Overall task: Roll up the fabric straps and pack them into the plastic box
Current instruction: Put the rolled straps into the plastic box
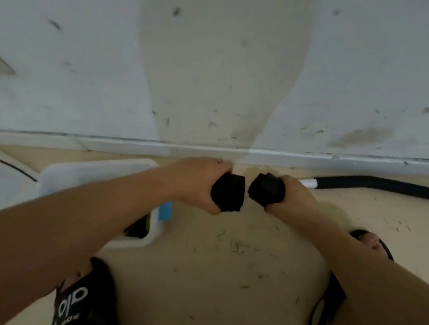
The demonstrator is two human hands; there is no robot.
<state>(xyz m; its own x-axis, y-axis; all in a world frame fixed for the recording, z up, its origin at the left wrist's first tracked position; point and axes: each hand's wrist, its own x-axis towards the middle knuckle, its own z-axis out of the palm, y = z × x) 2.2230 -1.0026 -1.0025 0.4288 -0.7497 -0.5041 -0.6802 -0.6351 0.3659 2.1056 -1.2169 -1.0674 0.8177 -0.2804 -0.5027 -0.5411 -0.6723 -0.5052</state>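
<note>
The left hand is wrapped around a thick black roll of fabric strap, fingers curled over its top and thumb under it; the roll looks soft and matte, a blunt cylinder with a flat end facing the other hand. The right hand grips a second black strap roll, squarer at its end, with layered edges showing. The two rolls sit end to end, just apart, between the hands and held above the floor.

Below and to the left of the left hand, partly hidden under the left forearm, lies the plastic box: translucent white, rounded at the corners, with a blue clip on its near edge and something dark inside that is too hidden to tell.

The floor is smooth and beige, sprinkled with small dark fibres. Beyond the hands rises a scuffed white wall with a pale stained patch. A black ribbed hose with a white tip lies along the wall's foot, to the right of the right hand. Black sandals show beneath the arms.
</note>
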